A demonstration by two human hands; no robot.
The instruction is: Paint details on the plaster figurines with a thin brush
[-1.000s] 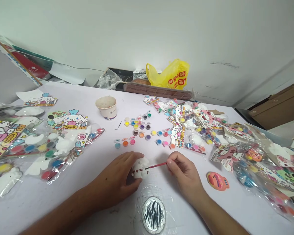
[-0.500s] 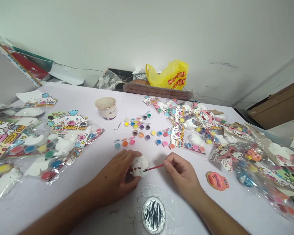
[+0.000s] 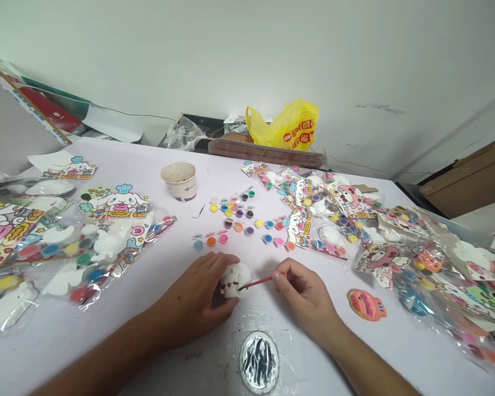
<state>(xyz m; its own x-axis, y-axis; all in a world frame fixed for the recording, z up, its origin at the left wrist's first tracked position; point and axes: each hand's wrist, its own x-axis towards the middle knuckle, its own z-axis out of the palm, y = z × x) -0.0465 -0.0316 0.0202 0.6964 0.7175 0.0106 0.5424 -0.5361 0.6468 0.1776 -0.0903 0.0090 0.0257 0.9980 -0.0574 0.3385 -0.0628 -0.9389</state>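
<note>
A small white plaster figure (image 3: 240,274) with dark red painted marks lies on the table, its left side covered by my fingers. My left hand (image 3: 204,291) is curled around it, thumb below and fingers above. Between the thumb and fingers of my right hand (image 3: 301,286) is a thin red paintbrush (image 3: 259,282). Its dark tip meets the figure's surface, or hovers just over it; which one I cannot tell. Beyond my hands sit strips of small open paint pots (image 3: 238,227) in many colours.
A paper cup (image 3: 179,181) stands behind the paints. Bagged plaster kits lie on the left (image 3: 107,242) and right (image 3: 330,234). A painted orange piece (image 3: 366,305) rests right of my right hand, and a round silver disc (image 3: 259,363) is nearest me. Behind is a yellow bag (image 3: 282,126).
The brush tip has shifted slightly left on the figure, and my right hand has moved a little with it. My left hand keeps its hold.
</note>
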